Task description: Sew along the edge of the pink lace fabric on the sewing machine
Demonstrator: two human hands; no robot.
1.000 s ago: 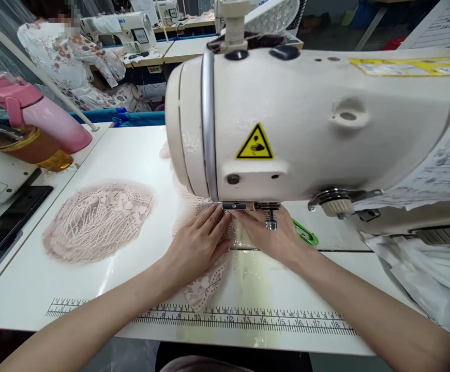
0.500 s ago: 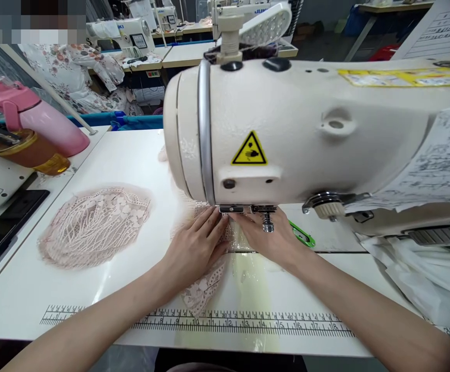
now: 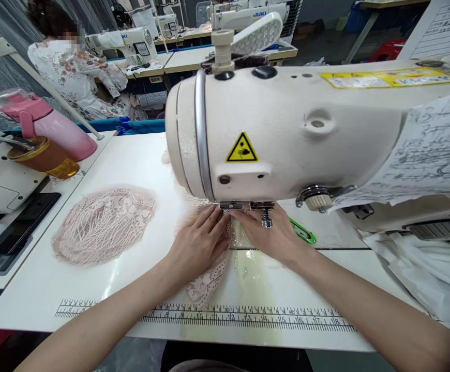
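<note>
My left hand (image 3: 197,245) lies with its fingers stretched flat over a piece of pale pink lace (image 3: 205,287), pressing it on the table just left of the needle area. My right hand (image 3: 267,235) rests to the right of the needle area, thumb side toward the lace edge. Its fingers look stretched forward, and their tips are partly hidden under the head of the cream sewing machine (image 3: 279,134). The needle and presser foot are hard to make out between the hands. A stack of lace pieces (image 3: 104,227) lies on the table to the left.
Green thread snips (image 3: 302,231) lie beyond my right wrist. A ruler strip (image 3: 248,319) runs along the table's front. At left stand a pink bottle (image 3: 60,126), an amber cup (image 3: 46,157) and a dark phone (image 3: 23,222). White cloth (image 3: 415,268) bunches at right. Another person (image 3: 68,72) sits behind.
The view has shifted slightly, bringing more of the person behind into sight. Both hands keep nearly the same place beside the needle area, and the lace has hardly moved.
</note>
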